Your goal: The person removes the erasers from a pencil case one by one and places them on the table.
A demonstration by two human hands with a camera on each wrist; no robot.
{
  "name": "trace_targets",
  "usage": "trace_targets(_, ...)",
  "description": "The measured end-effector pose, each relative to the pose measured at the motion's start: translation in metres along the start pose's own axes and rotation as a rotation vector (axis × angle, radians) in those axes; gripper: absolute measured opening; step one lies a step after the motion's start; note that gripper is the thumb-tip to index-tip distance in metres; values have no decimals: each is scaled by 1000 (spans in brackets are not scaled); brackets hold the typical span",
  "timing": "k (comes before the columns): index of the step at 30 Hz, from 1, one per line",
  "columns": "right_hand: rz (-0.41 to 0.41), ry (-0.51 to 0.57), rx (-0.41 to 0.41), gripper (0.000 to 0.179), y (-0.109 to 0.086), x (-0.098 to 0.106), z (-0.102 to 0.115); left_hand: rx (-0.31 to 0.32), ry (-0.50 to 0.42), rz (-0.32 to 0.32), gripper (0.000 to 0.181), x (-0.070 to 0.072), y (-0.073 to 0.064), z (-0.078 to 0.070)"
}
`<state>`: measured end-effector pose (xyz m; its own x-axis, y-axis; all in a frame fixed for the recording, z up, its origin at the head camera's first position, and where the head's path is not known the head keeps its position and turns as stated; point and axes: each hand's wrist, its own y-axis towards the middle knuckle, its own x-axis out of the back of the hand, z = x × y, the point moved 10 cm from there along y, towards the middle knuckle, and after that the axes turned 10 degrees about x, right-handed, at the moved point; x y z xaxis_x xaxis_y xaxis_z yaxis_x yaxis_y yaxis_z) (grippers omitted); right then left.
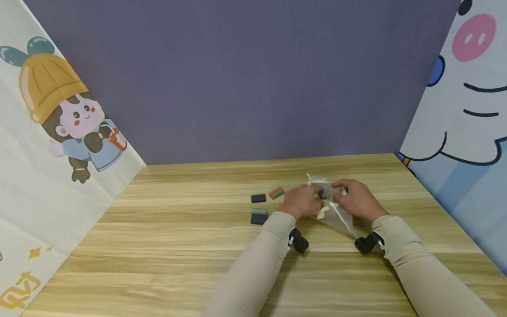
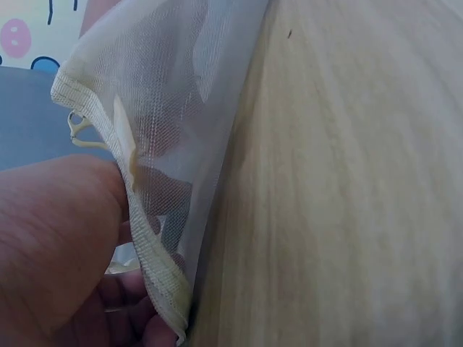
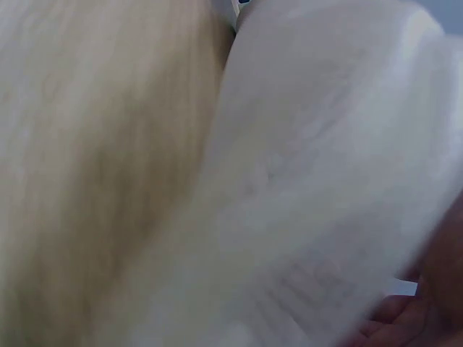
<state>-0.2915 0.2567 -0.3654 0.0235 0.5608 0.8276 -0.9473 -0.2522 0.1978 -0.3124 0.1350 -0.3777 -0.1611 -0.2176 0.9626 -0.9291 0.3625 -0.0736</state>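
A sheer white mesh drawstring bag (image 1: 336, 220) lies between the two hands, its pale cords loose about it. My left hand (image 1: 303, 200) reaches in at the bag's mouth, fingers curled about a small dark block (image 1: 322, 194) at their tips. In the left wrist view the woven hem (image 2: 148, 242) crosses in front of those fingers, and dark and grey-green shapes show through the mesh. My right hand (image 1: 356, 198) grips the other side of the mouth. The right wrist view is blurred, with bag fabric (image 3: 325, 144) filling much of it.
Left of the hands on the wooden table (image 1: 158, 246) lie a dark block (image 1: 259, 198), a red and green block (image 1: 277, 193) and a green and dark block (image 1: 259, 216). A dark purple panel (image 1: 245, 88) stands behind, with printed cloths at both sides.
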Motion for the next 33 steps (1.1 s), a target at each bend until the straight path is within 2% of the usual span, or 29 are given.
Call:
trace_targets(5, 1, 3, -2, 36, -1, 0, -1, -14, 25, 38, 45, -5, 1, -3)
trace_targets(10, 5, 16, 1, 35, -1, 0, -2, 28, 7, 59, 46, -7, 5, -3)
trace_targets(19, -7, 1, 14, 35, 0, 0, 1, 113, 29, 8, 47, -8, 12, 5)
trace_targets(25, -5, 3, 15, 36, 0, 1, 4, 100, 11, -37, 47, -7, 12, 6)
trace_targets(33, 7, 7, 10, 35, -1, -2, 3, 101, -7, -61, 47, -8, 10, 7)
